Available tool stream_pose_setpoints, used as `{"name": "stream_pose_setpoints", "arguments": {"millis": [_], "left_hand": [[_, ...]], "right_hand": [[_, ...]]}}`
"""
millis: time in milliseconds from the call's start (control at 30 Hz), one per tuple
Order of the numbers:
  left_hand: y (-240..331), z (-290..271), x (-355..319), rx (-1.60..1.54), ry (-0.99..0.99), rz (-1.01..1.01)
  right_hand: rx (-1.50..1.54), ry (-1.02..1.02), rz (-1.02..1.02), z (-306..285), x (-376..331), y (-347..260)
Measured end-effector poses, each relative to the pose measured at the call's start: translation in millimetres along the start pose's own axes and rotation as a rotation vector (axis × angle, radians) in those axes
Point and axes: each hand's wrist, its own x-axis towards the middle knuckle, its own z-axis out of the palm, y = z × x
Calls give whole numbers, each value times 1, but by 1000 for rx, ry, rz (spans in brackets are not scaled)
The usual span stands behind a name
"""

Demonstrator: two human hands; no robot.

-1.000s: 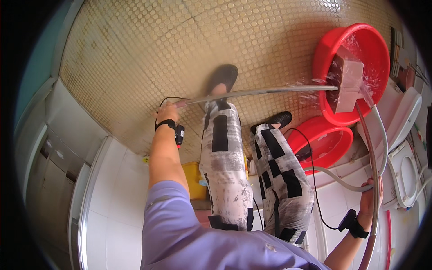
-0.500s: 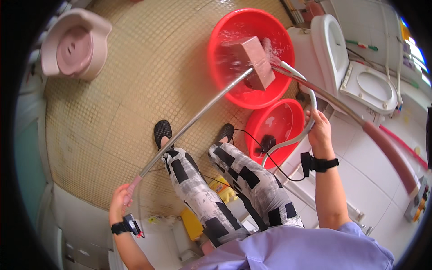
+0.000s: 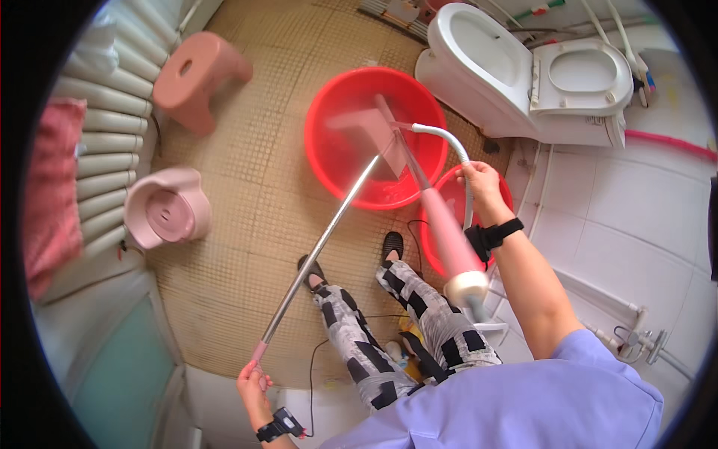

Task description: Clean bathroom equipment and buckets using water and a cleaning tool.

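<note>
My left hand [image 3: 255, 380] is closed around the pink grip of a long metal pole [image 3: 321, 243]. At the pole's far end a pink dustpan [image 3: 359, 129], smeared by motion, sits in a large red basin [image 3: 318, 176]. My right hand [image 3: 481, 182] grips a whitish hose [image 3: 449, 137], its end pointing at the dustpan over the basin. A second pole with a thick pink handle [image 3: 446, 232] rises from the basin toward me, nobody's hand on it; its lower end looks like a broom, but is blurred.
A smaller red basin [image 3: 430, 251] stands beside the large one, partly behind the handle. The white toilet [image 3: 486, 63] is at the far right, lid up. On the left are a pink stool [image 3: 196, 78] and a pink potty-like seat [image 3: 168, 209]. A thin cable [image 3: 312, 382] hangs by my left wrist.
The view has shifted, bringing the stool in. The dustpan has turned in the basin. The loose pink handle has swung from the right toward the middle. Both hands keep their hold.
</note>
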Motion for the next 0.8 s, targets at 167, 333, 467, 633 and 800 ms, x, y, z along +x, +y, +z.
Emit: {"name": "stream_pose_setpoints", "arguments": {"millis": [167, 333, 467, 633, 800], "left_hand": [[78, 58, -101, -275, -144, -156], [155, 142, -201, -415, -392, -230], [199, 221, -245, -376, -697, -251], [229, 330, -304, -209, -733, -206], [211, 410, -324, -68, -520, 152]], "right_hand": [[201, 42, 28, 10, -44, -4], [184, 24, 104, -7, -75, -42], [390, 10, 54, -27, -75, -32], [219, 16, 1, -51, -109, -54], [258, 102, 83, -72, -136, -71]]}}
